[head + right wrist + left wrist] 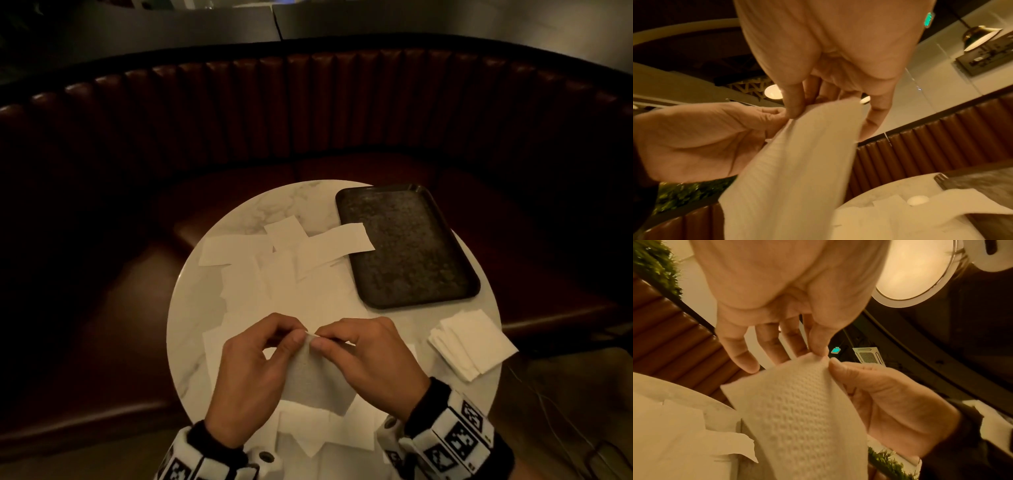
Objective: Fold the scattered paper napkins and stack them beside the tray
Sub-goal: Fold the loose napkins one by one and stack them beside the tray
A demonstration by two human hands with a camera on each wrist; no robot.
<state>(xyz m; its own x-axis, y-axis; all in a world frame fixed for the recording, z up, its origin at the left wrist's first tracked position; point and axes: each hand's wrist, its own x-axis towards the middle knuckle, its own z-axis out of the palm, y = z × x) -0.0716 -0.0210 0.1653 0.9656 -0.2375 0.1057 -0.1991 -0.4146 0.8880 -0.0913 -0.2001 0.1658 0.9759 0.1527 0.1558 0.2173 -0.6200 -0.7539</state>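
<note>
Partly done: a small stack of folded napkins (472, 342) already lay at the table's (191, 308) right edge, just near of the dark tray (407, 246). Many loose napkins (291, 260) still scattered across the middle and left, one lapping onto the tray's left rim. Held above the near edge, one napkin (315, 377), pinched at its top corner between thumb and fingertips of the left hand (250, 373) and right hand (373, 359), remaining fingers loosely curled. Hung corner-up, long axis running far-to-near, possibly half-folded already; too dim to confirm.
</note>
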